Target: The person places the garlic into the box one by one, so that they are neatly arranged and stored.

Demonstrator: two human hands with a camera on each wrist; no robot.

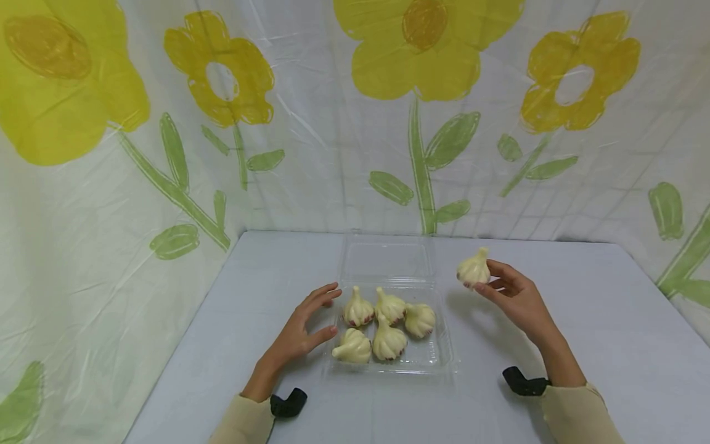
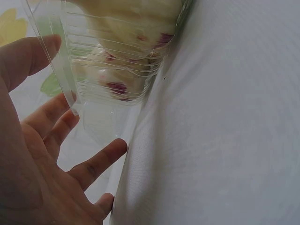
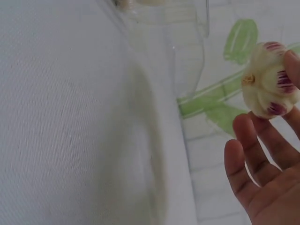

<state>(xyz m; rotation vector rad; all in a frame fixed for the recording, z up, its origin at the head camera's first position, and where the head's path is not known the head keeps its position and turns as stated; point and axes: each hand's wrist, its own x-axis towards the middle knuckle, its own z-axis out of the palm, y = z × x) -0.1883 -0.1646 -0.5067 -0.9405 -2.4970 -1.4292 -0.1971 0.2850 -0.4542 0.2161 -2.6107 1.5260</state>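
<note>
A clear plastic clamshell box [image 1: 444,354] lies on the table with its lid folded back. Several garlic bulbs [image 1: 357,310] sit inside it, one tipped on its side at the front left. My left hand [image 1: 302,327] is at the box's left side, fingers spread and relaxed; in the left wrist view the thumb and fingertips are at the box's rim [image 2: 56,70]. To the right of the box, my right hand [image 1: 516,299] pinches a single garlic bulb [image 1: 474,269] between thumb and fingers, raised above the table. Purple streaks mark that bulb's base in the right wrist view.
The open lid [image 1: 387,259] reaches toward the table's back edge. Behind it hangs a white curtain [image 1: 310,154] printed with yellow flowers. A black strap piece [image 1: 288,404] sticks out from each wrist. White cloth [image 1: 627,320] covers the table.
</note>
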